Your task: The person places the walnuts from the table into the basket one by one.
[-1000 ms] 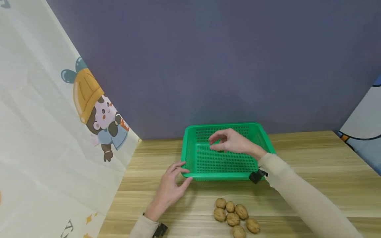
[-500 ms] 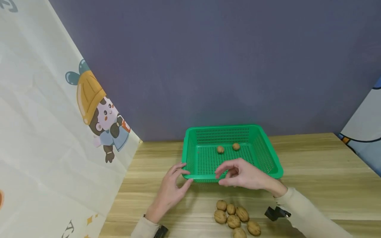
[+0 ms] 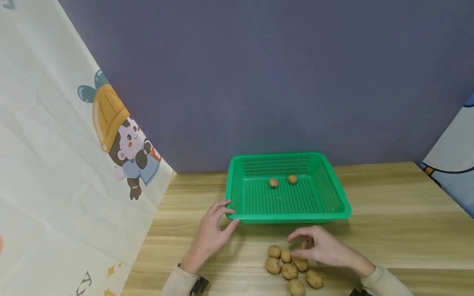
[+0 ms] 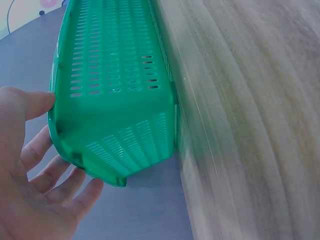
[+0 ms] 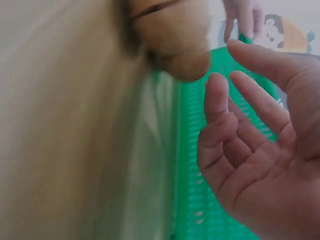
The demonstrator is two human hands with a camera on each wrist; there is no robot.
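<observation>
My left hand (image 3: pixel 211 236) rests at the near left corner of a green plastic basket (image 3: pixel 289 216), its fingertips and thumb touching the rim. In the left wrist view, the fingers of that hand (image 4: pixel 40 195) are spread and relaxed along the basket's edge (image 4: pixel 112 107). Several walnuts (image 3: pixel 289 271) lie in a loose group on the table before the basket. Over the right side of this group hovers my right hand (image 3: pixel 326 246), thumb and index finger apart with nothing between them. It partly hides one walnut (image 3: pixel 300 264). The right wrist view shows blurred walnuts (image 5: pixel 172 35) near these fingertips.
Inside the basket lie two walnuts, one left (image 3: pixel 273 183) and one right (image 3: pixel 292 179). The wooden table (image 3: pixel 385 213) meets a dark wall (image 3: pixel 259 82) right behind the basket. A pale wall sheet with a cartoon figure (image 3: pixel 129 148) borders the left side.
My right hand has moved from above the basket back toward me and down to the walnuts on the table, uncovering two walnuts in the basket. The left hand stays at the corner.
</observation>
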